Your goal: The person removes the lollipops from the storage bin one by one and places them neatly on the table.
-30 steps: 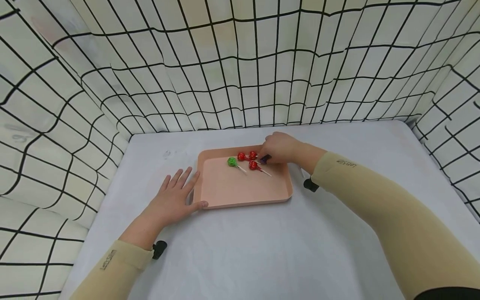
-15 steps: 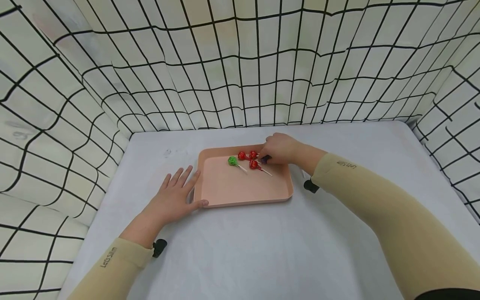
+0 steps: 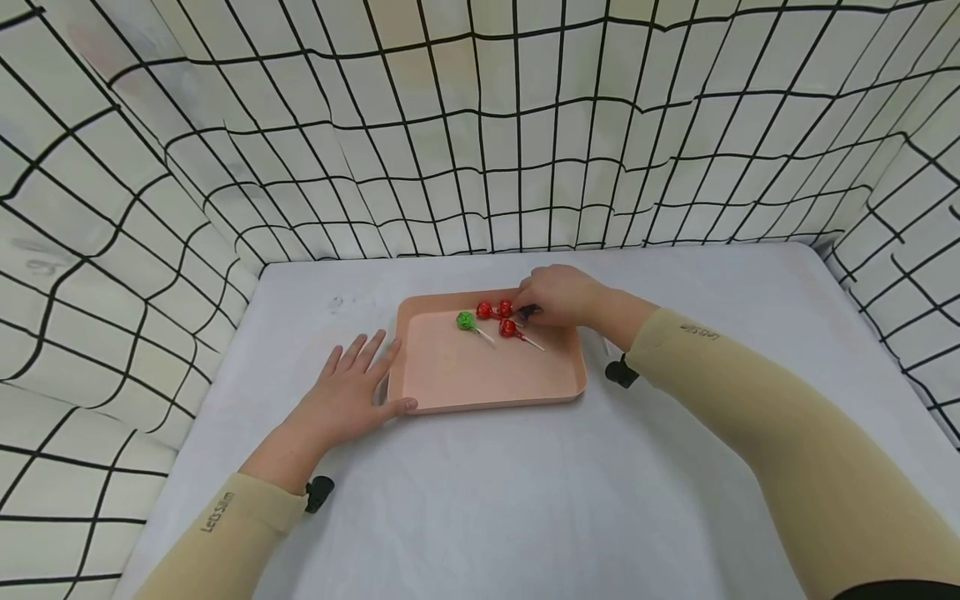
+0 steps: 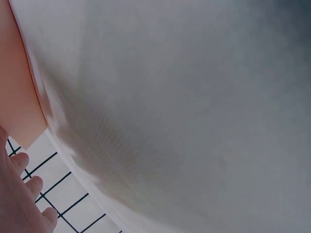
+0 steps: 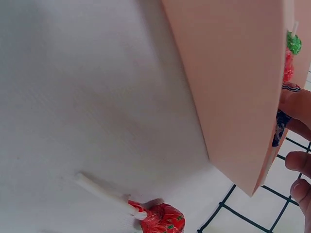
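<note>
1. Tray [image 3: 487,375]: one, pink, on a white-covered counter [image 3: 480,500]; landmark for all places below.
2. Green lollipop [image 3: 466,321]: one, inside the tray, far half, left of centre; stick angled toward the near right.
3. Red lollipops [image 3: 507,328]: three, clustered inside the tray's far half, just right of the green one.
4. Loose red lollipop [image 5: 164,219]: one, on the counter outside the tray, seen in the right wrist view.
5. Right hand [image 3: 558,296]: over the tray's far right part; grip pinching one dark-wrapped item [image 5: 280,128], mostly covered by fingers. Contact between item and tray floor: cannot tell.
6. Left hand [image 3: 347,404]: at the tray's left side; grip released, fingers spread, thumb touching the near left corner.
7. Black wrist devices [image 3: 319,494]: two, one per arm, nearer the wearer than the tray's far edge.
</note>
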Available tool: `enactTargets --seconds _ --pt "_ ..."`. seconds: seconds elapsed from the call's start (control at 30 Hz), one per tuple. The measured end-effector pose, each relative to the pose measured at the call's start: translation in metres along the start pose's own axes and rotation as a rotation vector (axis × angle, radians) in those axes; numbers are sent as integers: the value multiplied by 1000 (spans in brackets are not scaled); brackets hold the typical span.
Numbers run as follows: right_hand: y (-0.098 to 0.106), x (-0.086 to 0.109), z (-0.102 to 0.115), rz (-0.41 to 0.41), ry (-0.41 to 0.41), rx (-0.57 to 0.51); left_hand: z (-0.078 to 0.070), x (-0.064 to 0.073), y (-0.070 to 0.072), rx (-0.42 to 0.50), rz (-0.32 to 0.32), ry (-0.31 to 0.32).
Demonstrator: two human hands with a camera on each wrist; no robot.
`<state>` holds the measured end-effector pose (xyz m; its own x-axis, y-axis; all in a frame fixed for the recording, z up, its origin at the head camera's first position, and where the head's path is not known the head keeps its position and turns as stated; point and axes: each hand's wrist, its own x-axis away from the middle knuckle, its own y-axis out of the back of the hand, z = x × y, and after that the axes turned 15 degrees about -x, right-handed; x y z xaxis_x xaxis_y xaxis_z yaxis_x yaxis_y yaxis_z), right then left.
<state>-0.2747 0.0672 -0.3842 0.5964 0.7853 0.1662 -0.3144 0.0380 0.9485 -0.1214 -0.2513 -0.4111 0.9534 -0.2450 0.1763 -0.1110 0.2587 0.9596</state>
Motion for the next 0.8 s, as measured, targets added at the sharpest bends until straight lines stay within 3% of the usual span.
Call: enactTargets --seconds 0.47,0.8 --pt "7 5 5 -39 -95 -143 0 -1 0 -2 10 1" --pt "3 7 19 34 -208 -284 0 -2 -1 -6 19 1"
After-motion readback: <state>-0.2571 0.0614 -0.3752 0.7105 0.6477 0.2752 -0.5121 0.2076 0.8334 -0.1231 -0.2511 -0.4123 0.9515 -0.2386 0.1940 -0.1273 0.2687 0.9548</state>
